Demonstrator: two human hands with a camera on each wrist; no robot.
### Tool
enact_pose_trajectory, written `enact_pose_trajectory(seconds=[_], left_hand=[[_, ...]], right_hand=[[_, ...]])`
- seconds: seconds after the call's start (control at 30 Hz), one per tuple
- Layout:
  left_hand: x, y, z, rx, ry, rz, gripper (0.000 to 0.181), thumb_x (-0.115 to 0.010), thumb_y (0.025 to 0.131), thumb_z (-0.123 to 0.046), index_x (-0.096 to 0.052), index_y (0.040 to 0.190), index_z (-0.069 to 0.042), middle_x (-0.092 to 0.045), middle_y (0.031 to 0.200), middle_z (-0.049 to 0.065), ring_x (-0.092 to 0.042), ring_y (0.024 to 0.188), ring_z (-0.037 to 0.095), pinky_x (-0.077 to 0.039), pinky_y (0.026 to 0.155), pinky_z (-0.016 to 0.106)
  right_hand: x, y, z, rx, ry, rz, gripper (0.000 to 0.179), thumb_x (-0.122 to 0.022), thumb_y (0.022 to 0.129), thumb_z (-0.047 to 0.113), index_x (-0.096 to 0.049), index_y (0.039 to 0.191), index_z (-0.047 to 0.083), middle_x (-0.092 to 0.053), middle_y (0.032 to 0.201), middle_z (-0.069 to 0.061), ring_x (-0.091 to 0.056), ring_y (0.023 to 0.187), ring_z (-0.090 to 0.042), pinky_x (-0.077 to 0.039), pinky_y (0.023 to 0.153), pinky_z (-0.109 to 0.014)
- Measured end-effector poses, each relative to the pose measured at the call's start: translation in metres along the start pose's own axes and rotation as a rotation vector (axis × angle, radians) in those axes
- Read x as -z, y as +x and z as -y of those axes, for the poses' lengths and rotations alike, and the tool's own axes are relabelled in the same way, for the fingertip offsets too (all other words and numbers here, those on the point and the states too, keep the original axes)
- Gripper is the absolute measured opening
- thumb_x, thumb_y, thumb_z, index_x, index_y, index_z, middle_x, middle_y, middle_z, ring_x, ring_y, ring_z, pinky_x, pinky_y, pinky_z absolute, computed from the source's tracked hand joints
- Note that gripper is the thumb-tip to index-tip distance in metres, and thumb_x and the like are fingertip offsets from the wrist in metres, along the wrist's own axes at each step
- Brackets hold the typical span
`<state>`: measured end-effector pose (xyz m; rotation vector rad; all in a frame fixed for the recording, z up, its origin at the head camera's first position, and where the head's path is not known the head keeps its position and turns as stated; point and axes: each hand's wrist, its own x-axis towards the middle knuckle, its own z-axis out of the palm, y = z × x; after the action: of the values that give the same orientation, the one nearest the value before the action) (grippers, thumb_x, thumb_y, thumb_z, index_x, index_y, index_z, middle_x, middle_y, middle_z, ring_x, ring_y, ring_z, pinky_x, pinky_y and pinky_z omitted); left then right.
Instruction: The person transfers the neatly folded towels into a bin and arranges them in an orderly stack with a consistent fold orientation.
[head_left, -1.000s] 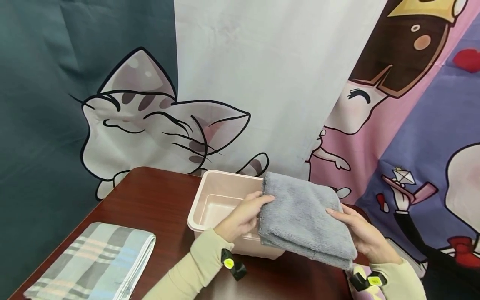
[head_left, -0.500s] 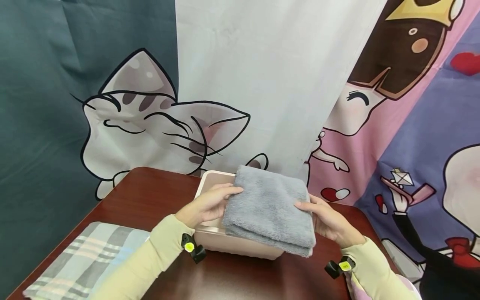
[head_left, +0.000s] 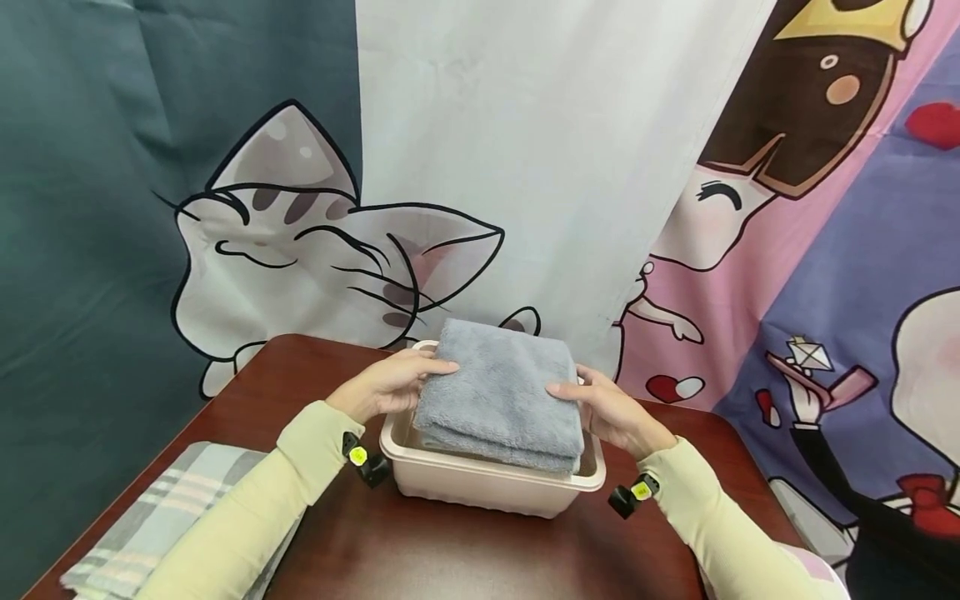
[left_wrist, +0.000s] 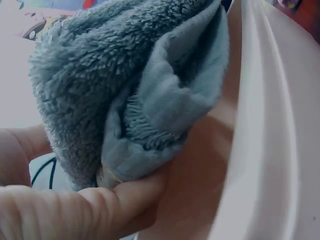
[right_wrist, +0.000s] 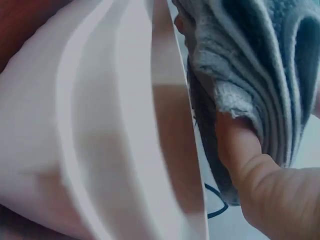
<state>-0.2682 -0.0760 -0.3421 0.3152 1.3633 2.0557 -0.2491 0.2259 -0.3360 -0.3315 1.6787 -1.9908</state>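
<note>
A folded grey towel [head_left: 502, 396] with a fluffy surface is held over the beige plastic basin [head_left: 480, 483], tilted, its near edge about level with the rim. My left hand [head_left: 390, 385] grips its left side, thumb on top and fingers beneath. On the opposite side my right hand [head_left: 611, 412] pinches the towel the same way. The left wrist view shows the towel's [left_wrist: 85, 85] rolled folds between thumb and fingers, beside the basin wall [left_wrist: 270, 140]. Stacked layers of the towel [right_wrist: 240, 60] appear in the right wrist view. Most of the basin's inside is hidden under the towel.
A folded plaid cloth [head_left: 180, 508] lies at the left of the dark red wooden table [head_left: 480, 558], partly behind my left sleeve. A pinkish item [head_left: 813, 567] shows at the lower right. A curtain with cartoon prints [head_left: 525, 167] hangs behind the table.
Both hands have carried the grey towel leftward, from the basin's right side to over its opening. The plaid cloth is now more covered by my left sleeve.
</note>
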Motion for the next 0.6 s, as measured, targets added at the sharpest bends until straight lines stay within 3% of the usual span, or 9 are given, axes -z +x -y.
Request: enact_pose_trajectory(seconds=[0.17,0.43,0.6], left_hand=[[0.008,0.003,0.011,0.065,0.025,-0.046,0.039,-0.052,0.082,-0.01,-0.033,0.115,-0.001,-0.048,0.1,0.016,-0.052,0.084,0.025,-0.04,0.075,0.046],[0.002,0.008,0.016,0.106,0.104,-0.08,0.036,-0.046,0.084,-0.005,-0.028,0.114,0.001,-0.046,0.1,0.017,-0.052,0.085,0.026,-0.041,0.073,0.044],[0.0,0.013,0.023,0.145,0.191,-0.153,0.027,-0.044,0.084,-0.001,-0.031,0.107,0.004,-0.045,0.093,0.017,-0.053,0.078,0.025,-0.044,0.069,0.041]], right_hand=[[0.002,0.004,-0.011,-0.045,-0.039,0.002,0.061,-0.057,0.078,0.007,-0.019,0.126,0.01,-0.037,0.118,-0.02,-0.044,0.101,-0.032,-0.037,0.078,-0.048],[-0.003,0.007,-0.019,-0.124,-0.086,-0.034,0.066,-0.059,0.076,0.002,-0.016,0.125,0.012,-0.037,0.117,-0.019,-0.046,0.097,-0.032,-0.039,0.074,-0.049],[-0.008,0.009,-0.023,-0.14,-0.239,-0.092,0.066,-0.062,0.073,0.004,-0.019,0.123,0.008,-0.04,0.113,-0.017,-0.049,0.094,-0.026,-0.042,0.072,-0.043]])
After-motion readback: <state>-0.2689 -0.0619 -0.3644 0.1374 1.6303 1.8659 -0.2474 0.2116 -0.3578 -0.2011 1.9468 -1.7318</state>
